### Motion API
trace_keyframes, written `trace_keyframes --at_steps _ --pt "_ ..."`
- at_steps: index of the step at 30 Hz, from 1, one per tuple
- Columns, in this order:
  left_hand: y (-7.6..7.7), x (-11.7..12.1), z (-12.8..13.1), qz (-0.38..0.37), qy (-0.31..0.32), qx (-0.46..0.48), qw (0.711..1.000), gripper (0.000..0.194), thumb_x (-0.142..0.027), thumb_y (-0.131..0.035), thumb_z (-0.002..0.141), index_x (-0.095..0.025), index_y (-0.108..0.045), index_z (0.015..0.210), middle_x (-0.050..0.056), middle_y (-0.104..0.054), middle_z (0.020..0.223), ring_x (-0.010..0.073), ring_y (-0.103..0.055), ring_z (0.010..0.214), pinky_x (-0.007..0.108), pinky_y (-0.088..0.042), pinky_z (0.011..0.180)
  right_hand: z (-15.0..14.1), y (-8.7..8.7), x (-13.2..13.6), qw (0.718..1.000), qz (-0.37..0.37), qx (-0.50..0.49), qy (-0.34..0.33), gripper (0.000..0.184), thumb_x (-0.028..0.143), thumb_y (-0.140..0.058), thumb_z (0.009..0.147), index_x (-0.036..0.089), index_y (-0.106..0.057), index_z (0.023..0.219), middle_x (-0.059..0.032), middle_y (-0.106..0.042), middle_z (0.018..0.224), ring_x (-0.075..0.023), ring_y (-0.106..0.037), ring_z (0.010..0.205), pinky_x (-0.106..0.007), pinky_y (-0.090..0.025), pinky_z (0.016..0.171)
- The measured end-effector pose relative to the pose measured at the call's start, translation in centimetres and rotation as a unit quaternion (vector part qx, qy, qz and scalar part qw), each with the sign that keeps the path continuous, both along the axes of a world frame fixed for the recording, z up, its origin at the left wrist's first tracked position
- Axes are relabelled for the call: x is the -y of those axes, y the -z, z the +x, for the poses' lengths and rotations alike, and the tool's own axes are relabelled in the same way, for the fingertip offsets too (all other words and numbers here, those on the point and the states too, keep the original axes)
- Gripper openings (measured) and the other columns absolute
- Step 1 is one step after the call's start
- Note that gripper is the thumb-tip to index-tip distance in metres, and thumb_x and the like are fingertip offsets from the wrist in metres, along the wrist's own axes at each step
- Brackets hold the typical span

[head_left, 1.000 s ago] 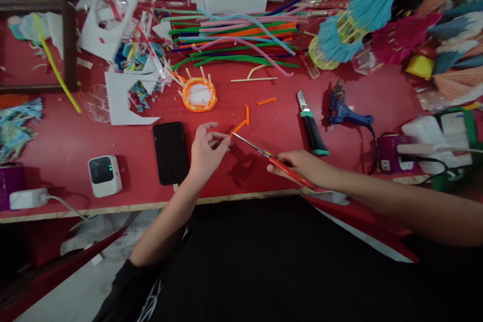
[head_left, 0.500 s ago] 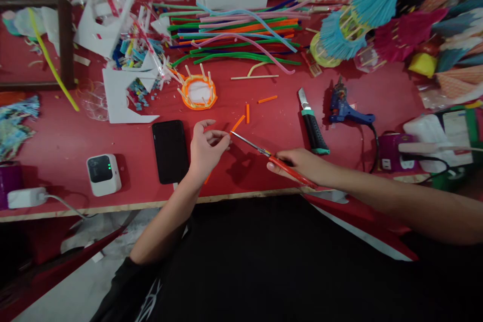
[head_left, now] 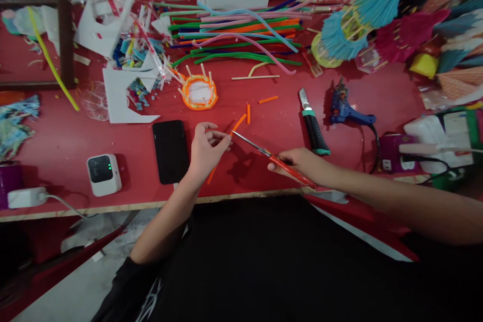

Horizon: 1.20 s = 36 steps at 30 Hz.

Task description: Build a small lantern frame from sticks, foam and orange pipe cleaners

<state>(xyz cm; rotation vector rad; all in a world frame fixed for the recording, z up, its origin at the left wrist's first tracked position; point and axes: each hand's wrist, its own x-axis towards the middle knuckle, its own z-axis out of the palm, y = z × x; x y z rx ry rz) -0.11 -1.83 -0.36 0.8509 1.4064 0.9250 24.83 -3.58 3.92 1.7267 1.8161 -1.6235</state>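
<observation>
My left hand (head_left: 208,150) pinches a strip of orange pipe cleaner (head_left: 238,124) between thumb and fingertips; its lower part shows below the hand. Red-handled scissors (head_left: 252,144) are gripped in my right hand (head_left: 302,162), the fingers wrapped around the handles. Their blade tips meet the strip right at my left fingertips, and the blades look nearly closed. Just beyond lie two short cut pieces, one upright orange piece (head_left: 248,113) and one slanted orange piece (head_left: 268,99). A round white base with an orange rim (head_left: 214,102) and several short sticks standing around it sits behind my left hand.
Several coloured pipe cleaners (head_left: 241,35) lie across the back. A utility knife (head_left: 312,131) with its blade out and a blue glue gun (head_left: 350,112) are at right. A phone (head_left: 170,152) and a white device (head_left: 103,175) are at left, near white scraps (head_left: 116,95).
Both hands hold nearly the same pose. A little more of the orange strip shows below my left hand, and the view has shifted slightly.
</observation>
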Motion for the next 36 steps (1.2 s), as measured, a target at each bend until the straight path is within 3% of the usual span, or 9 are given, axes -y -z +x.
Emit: trace_keyframes --at_steps 6,13,19,23,29,33,36 --pt "-0.6 0.2 -0.6 0.000 0.029 -0.033 0.999 0.034 -0.014 -0.072 0.071 -0.021 -0.047 0.093 -0.002 -0.067 0.078 0.0127 -0.068 0.069 0.023 -0.059 0.059 0.4 0.1 -0.9 0.997 0.052 0.047 -0.018 0.074 0.093 -0.045 0.074 0.021 -0.054 0.059 0.0016 -0.041 0.057 -0.0120 -0.036 0.057 -0.029 -0.031 0.056" --pt "-0.6 0.5 -0.9 -0.008 0.051 -0.060 0.997 0.034 -0.013 -0.071 0.071 -0.022 -0.050 0.096 -0.003 -0.067 0.077 0.0130 -0.069 0.059 0.025 -0.058 0.057 0.6 0.3 -1.5 0.996 0.054 0.066 -0.037 0.075 0.094 -0.041 0.074 0.022 -0.050 0.058 0.0015 -0.039 0.057 -0.0123 -0.036 0.057 -0.030 -0.030 0.054" --pt "-0.4 0.4 -0.9 -0.011 0.048 -0.054 0.997 0.032 -0.013 -0.070 0.074 -0.022 -0.050 0.097 -0.003 -0.066 0.078 0.0158 -0.073 0.060 0.026 -0.059 0.056 0.6 0.4 -1.5 0.997 0.035 0.060 -0.021 0.076 0.098 -0.039 0.070 0.023 -0.042 0.056 0.0025 -0.034 0.056 -0.0114 -0.033 0.055 -0.030 -0.028 0.054" --pt "-0.6 0.1 -0.9 -0.008 0.030 -0.041 0.999 0.031 -0.014 -0.070 0.076 -0.022 -0.048 0.097 -0.002 -0.066 0.080 0.0163 -0.075 0.068 0.025 -0.060 0.057 0.6 -0.2 -1.2 0.997 0.061 0.031 -0.020 0.075 0.097 -0.036 0.074 0.024 -0.034 0.058 0.0030 -0.032 0.058 -0.0108 -0.029 0.056 -0.031 -0.026 0.055" --pt "-0.8 -0.2 -0.3 -0.014 0.003 0.019 1.000 0.032 -0.018 -0.073 0.076 -0.021 -0.048 0.097 -0.002 -0.066 0.082 0.0148 -0.072 0.067 0.023 -0.059 0.054 0.6 -1.2 -0.2 0.999 0.024 -0.008 -0.044 0.068 0.090 -0.041 0.081 0.023 -0.042 0.066 0.0024 -0.041 0.061 -0.0118 -0.038 0.057 -0.031 -0.028 0.057" --pt "-0.8 -0.1 -0.1 -0.012 0.021 0.028 0.999 0.033 -0.019 -0.074 0.075 -0.021 -0.049 0.097 -0.003 -0.066 0.081 0.0129 -0.070 0.064 0.022 -0.059 0.053 0.4 -0.9 -0.3 0.998 -0.004 -0.004 -0.057 0.069 0.091 -0.043 0.078 0.022 -0.049 0.071 0.0010 -0.048 0.065 -0.0132 -0.043 0.061 -0.031 -0.032 0.060" --pt "-0.7 0.0 -0.1 -0.006 0.026 0.025 0.999 0.033 -0.019 -0.074 0.076 -0.021 -0.050 0.098 -0.002 -0.067 0.082 0.0129 -0.070 0.065 0.023 -0.060 0.054 0.4 -0.4 -0.6 0.999 -0.014 -0.002 -0.046 0.072 0.094 -0.043 0.073 0.022 -0.049 0.069 0.0016 -0.046 0.064 -0.0133 -0.043 0.061 -0.030 -0.032 0.060"
